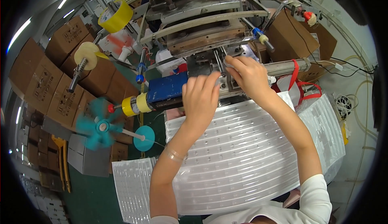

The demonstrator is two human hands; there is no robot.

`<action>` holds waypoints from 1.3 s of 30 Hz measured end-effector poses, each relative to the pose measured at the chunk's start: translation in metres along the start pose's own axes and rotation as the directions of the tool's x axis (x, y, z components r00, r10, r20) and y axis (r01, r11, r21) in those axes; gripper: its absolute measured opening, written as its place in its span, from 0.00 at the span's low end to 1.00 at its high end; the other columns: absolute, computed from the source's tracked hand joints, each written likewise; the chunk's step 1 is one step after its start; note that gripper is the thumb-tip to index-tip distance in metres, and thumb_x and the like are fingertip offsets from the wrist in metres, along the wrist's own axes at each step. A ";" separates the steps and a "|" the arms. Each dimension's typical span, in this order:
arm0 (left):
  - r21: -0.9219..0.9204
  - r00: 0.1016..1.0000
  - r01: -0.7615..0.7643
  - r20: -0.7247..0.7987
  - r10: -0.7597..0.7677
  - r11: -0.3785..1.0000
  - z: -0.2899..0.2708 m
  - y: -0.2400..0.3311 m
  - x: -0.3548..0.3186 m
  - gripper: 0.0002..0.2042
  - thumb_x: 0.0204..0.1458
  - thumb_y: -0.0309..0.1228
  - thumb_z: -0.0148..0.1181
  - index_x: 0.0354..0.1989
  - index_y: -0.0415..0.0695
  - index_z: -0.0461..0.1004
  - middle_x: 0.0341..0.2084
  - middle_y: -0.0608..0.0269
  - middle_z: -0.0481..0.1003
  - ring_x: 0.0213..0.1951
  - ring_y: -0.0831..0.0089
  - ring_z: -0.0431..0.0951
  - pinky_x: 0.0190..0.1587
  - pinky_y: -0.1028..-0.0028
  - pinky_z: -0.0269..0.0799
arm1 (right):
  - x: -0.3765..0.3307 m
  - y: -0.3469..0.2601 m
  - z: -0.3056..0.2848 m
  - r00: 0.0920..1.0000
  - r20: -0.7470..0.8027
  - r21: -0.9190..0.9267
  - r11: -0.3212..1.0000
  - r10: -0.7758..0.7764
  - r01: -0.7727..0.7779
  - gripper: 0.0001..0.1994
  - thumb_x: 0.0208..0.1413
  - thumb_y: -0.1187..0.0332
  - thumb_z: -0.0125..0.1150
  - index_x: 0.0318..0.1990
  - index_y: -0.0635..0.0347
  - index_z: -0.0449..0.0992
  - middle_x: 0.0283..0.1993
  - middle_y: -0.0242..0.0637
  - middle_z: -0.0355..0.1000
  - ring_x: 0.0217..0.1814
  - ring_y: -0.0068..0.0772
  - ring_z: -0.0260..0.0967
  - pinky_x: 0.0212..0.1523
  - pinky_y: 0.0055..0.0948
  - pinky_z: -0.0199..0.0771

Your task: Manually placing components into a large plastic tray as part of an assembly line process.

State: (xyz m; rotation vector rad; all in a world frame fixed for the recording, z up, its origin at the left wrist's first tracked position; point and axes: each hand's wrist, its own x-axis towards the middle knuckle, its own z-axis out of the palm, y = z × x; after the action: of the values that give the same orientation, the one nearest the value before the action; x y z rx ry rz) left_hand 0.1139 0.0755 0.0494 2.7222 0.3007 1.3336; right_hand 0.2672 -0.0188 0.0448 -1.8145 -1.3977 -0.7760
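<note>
A small pale piece (pixel 229 65) sits pinched in the fingertips of the right hand (pixel 247 75), right at the mouth of the press machine (pixel 202 30), just under its stacked metal plates. The hand is closed on the piece with thumb and forefinger, likely because the slot there is narrow and only fingertips fit between the steel rods.

The left hand (pixel 201 98) hovers just beside it, a little nearer the person, fingers curled downward over the front edge of the machine and the blue block (pixel 166 87). Whether it grips anything under the fingers I cannot tell; it looks placed to steady or guide.

Below the machine, toward the person, lie wide clear blister sheets (pixel 242 151) with rows of small pockets, fanned out within easy reach of both forearms. A second sheet (pixel 131 187) lies to the machine's lower left.

Left of the machine, a roll of yellow tape (pixel 116 16) hangs on a spindle, a teal fan (pixel 99 126) spins, and brown cartons (pixel 60 70) are stacked. Right of it, a red strap (pixel 297 82) loops over a bar.
</note>
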 end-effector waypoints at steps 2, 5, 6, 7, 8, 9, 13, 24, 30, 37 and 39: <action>-0.148 0.994 0.101 0.065 -0.092 0.984 -0.022 -0.006 -0.034 0.11 0.48 0.27 0.62 0.41 0.46 0.75 0.29 0.64 0.73 0.32 0.73 0.69 0.33 0.76 0.63 | 0.005 0.000 0.017 0.996 0.086 -0.085 0.996 -0.016 0.024 0.11 0.49 0.68 0.63 0.40 0.57 0.76 0.36 0.37 0.75 0.36 0.41 0.72 0.34 0.33 0.73; -0.321 0.931 0.353 0.208 -0.299 0.879 -0.055 -0.023 -0.066 0.12 0.48 0.27 0.63 0.42 0.44 0.74 0.25 0.64 0.73 0.25 0.76 0.70 0.28 0.78 0.65 | 0.007 0.005 0.036 0.996 0.080 -0.073 0.997 0.034 -0.028 0.10 0.51 0.66 0.60 0.40 0.57 0.76 0.37 0.39 0.75 0.38 0.44 0.71 0.38 0.39 0.71; -0.339 0.867 0.491 0.286 -0.409 0.803 -0.072 -0.024 -0.081 0.13 0.47 0.27 0.64 0.42 0.43 0.74 0.21 0.63 0.72 0.22 0.74 0.70 0.26 0.76 0.67 | 0.008 0.000 0.030 0.995 0.098 -0.015 0.999 0.030 -0.029 0.12 0.51 0.66 0.60 0.43 0.58 0.75 0.40 0.41 0.74 0.40 0.47 0.71 0.41 0.39 0.71; -0.353 0.811 0.574 0.366 -0.456 0.739 -0.088 -0.030 -0.091 0.14 0.48 0.30 0.65 0.43 0.41 0.73 0.20 0.65 0.71 0.20 0.81 0.68 0.25 0.80 0.66 | 0.008 -0.008 0.021 0.995 0.084 -0.005 0.999 0.045 -0.045 0.15 0.49 0.66 0.61 0.45 0.58 0.74 0.40 0.42 0.73 0.40 0.47 0.71 0.43 0.40 0.70; -0.391 0.801 0.593 0.380 -0.463 0.704 -0.098 -0.034 -0.098 0.12 0.50 0.30 0.63 0.43 0.42 0.73 0.21 0.69 0.70 0.21 0.83 0.66 0.25 0.82 0.64 | 0.006 -0.009 0.012 0.999 0.022 0.003 0.999 -0.045 0.045 0.19 0.50 0.66 0.61 0.50 0.59 0.71 0.46 0.46 0.71 0.45 0.50 0.70 0.45 0.40 0.70; -0.457 0.717 0.698 0.453 -0.531 0.552 -0.107 -0.041 -0.110 0.11 0.52 0.30 0.62 0.43 0.43 0.73 0.22 0.71 0.71 0.22 0.84 0.66 0.25 0.82 0.63 | 0.003 -0.017 0.001 0.999 0.030 0.017 1.000 -0.021 0.021 0.19 0.51 0.68 0.61 0.51 0.60 0.70 0.48 0.46 0.71 0.49 0.49 0.69 0.47 0.39 0.69; -0.630 0.545 0.765 0.523 -0.655 0.133 -0.142 -0.068 -0.136 0.12 0.60 0.37 0.51 0.43 0.42 0.71 0.29 0.67 0.73 0.29 0.82 0.71 0.30 0.82 0.65 | -0.027 -0.068 -0.020 0.968 0.220 0.272 0.961 -0.120 0.058 0.17 0.48 0.72 0.62 0.48 0.59 0.73 0.44 0.42 0.72 0.46 0.44 0.71 0.46 0.35 0.71; -0.751 0.477 0.491 0.656 -0.586 -0.441 -0.199 -0.041 -0.169 0.11 0.58 0.35 0.44 0.42 0.43 0.67 0.36 0.54 0.75 0.37 0.67 0.77 0.35 0.70 0.75 | -0.121 -0.181 0.001 0.558 0.509 0.443 0.756 -0.655 0.482 0.12 0.46 0.72 0.55 0.41 0.56 0.74 0.32 0.36 0.67 0.33 0.33 0.71 0.26 0.28 0.74; -0.725 0.538 0.651 0.649 -0.539 -0.223 -0.198 -0.026 -0.175 0.09 0.50 0.25 0.45 0.39 0.41 0.68 0.32 0.55 0.74 0.37 0.66 0.76 0.38 0.69 0.75 | -0.111 -0.173 0.001 0.563 0.506 0.625 0.727 -0.654 0.283 0.10 0.44 0.74 0.56 0.37 0.58 0.71 0.36 0.39 0.65 0.33 0.39 0.71 0.28 0.34 0.75; -0.337 0.682 0.709 0.550 -0.481 0.619 -0.172 0.006 -0.160 0.12 0.41 0.16 0.46 0.34 0.38 0.73 0.29 0.59 0.72 0.35 0.68 0.74 0.37 0.75 0.70 | -0.087 -0.125 -0.052 0.742 0.562 0.691 0.700 -0.364 -0.180 0.12 0.47 0.71 0.57 0.40 0.59 0.68 0.41 0.42 0.67 0.32 0.45 0.72 0.32 0.37 0.75; -0.138 0.704 0.616 0.538 -0.463 0.775 -0.160 0.011 -0.152 0.10 0.44 0.19 0.50 0.36 0.41 0.73 0.26 0.57 0.70 0.33 0.63 0.75 0.33 0.72 0.70 | -0.085 -0.101 -0.058 0.765 0.579 0.660 0.712 -0.281 -0.238 0.12 0.49 0.71 0.57 0.42 0.59 0.67 0.43 0.42 0.69 0.33 0.45 0.73 0.33 0.37 0.75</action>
State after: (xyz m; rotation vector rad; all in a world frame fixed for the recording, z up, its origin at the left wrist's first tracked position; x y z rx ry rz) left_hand -0.1020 0.0316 0.0319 2.3011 0.7162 0.4709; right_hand 0.1473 -0.0956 0.0269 -1.4423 -1.8081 0.4668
